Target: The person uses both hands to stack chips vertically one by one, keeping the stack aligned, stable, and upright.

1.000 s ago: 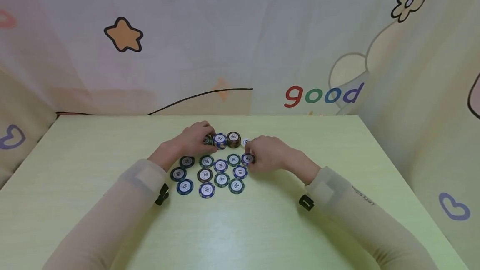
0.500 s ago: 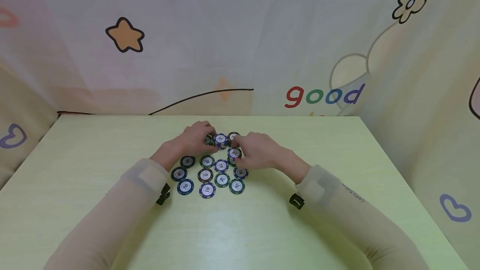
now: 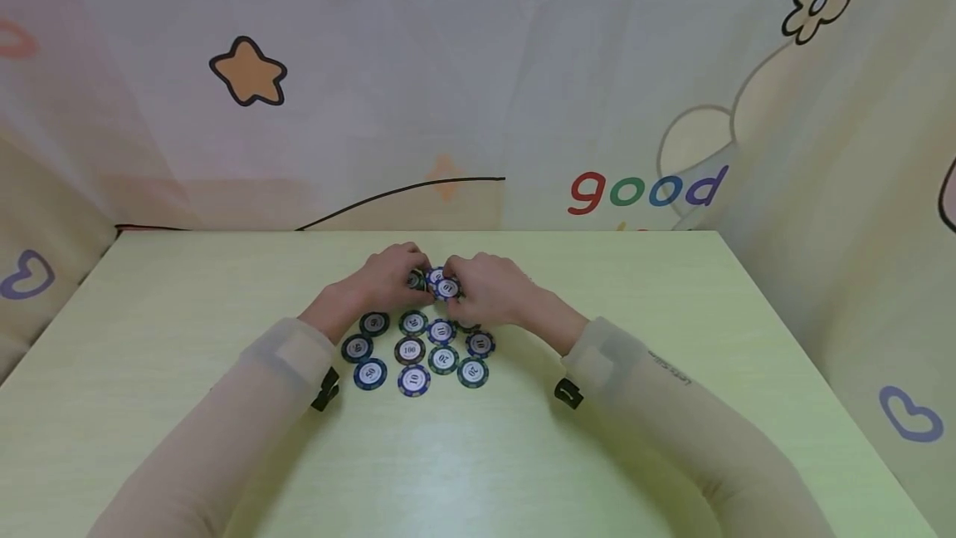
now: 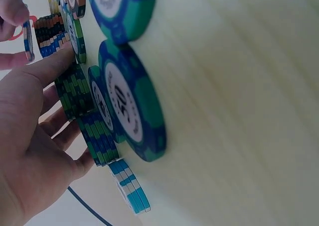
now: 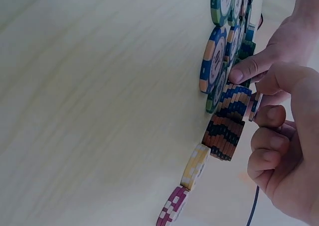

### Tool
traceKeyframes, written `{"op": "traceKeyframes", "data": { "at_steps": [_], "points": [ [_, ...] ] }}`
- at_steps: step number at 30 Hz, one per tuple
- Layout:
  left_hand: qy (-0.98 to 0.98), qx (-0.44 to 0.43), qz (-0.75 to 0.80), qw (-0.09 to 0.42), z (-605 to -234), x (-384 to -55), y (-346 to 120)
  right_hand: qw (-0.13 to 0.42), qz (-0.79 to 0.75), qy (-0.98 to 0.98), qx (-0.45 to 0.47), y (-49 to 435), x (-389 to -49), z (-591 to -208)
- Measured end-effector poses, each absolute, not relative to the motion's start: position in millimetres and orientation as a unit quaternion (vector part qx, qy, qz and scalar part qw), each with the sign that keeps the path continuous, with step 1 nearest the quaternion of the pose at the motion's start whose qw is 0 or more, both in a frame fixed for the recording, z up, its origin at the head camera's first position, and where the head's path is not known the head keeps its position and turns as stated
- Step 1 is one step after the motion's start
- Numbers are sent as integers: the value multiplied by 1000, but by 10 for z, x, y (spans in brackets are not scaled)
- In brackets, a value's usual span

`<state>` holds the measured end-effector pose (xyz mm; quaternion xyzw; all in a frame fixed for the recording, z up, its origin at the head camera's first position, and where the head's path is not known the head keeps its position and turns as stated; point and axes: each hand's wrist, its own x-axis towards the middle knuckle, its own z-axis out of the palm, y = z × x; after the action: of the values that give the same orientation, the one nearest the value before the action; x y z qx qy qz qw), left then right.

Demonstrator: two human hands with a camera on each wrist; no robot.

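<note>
My right hand pinches one blue poker chip, marked 10, between thumb and forefinger. In the right wrist view this held chip is just above a stack of blue-and-orange chips; its other fingers are curled. My left hand curls round a stack of green chips, thumb in front and fingers behind. Beside it, a blue-and-green stack sits near the little finger. On the other side of the blue-and-orange stack stands a black-and-orange stack.
Several single chips lie flat nearer the front, among them a brown 100 chip and a blue 10 chip. Low yellow and purple chip piles extend the row, with light-blue chips at its other end. A curtain hangs behind the table.
My right hand has carried the blue chip leftward and away from me, from the right of the loose chips to over the blue-and-orange stack. The left hand stays put.
</note>
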<state>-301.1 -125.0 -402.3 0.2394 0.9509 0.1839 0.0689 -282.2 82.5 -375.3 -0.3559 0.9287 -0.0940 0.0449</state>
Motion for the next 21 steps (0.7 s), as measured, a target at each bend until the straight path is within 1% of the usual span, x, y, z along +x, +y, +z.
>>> {"op": "traceKeyframes", "data": {
  "at_steps": [12, 21],
  "points": [
    [949, 245, 189, 59, -4048, -3010, -1245, 43, -83, 936, -339, 753, -2880, -3844],
    [951, 245, 184, 55, -4058, -3014, -1265, 28, -107, 934, -341, 800, -2851, -3828]
  ]
}}
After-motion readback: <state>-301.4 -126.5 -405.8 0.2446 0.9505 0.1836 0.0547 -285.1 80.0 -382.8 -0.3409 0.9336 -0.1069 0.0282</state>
